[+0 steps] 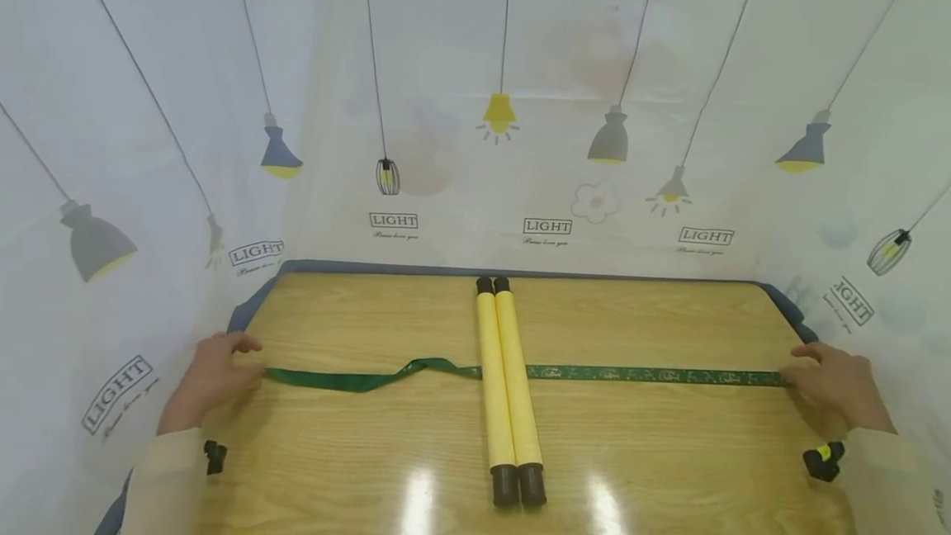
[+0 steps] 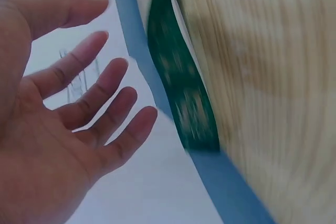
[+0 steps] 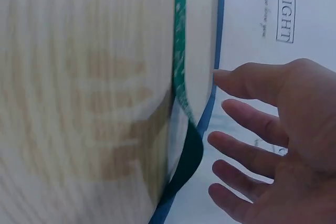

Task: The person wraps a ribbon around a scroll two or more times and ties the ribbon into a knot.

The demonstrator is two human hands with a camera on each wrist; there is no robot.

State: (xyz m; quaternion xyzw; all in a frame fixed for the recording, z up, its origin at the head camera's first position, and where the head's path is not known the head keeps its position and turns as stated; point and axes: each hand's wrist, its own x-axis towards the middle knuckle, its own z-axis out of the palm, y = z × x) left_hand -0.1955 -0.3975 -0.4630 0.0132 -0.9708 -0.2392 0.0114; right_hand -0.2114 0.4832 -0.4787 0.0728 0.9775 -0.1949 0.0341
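A green ribbon [image 1: 654, 376] with a pale print lies across the wooden table, twisted on its left half. Two yellow tubes with dark end caps, a left tube [image 1: 494, 386] and a right tube [image 1: 518, 386], lie side by side over its middle. At the left table edge is my left hand [image 1: 215, 374], fingers spread and apart from the ribbon [image 2: 176, 66] in the left wrist view. My right hand [image 1: 839, 382] is at the right edge. In the right wrist view its fingers [image 3: 244, 148] are extended beside the ribbon [image 3: 189, 156], whose end droops over the edge.
The wooden table [image 1: 357, 444] has a blue-grey border [image 1: 386, 269]. A white curtain [image 1: 446, 40] printed with lamps surrounds it at the back and both sides. Small black devices, one on the left [image 1: 215, 456] and one on the right [image 1: 823, 461], sit by the wrists.
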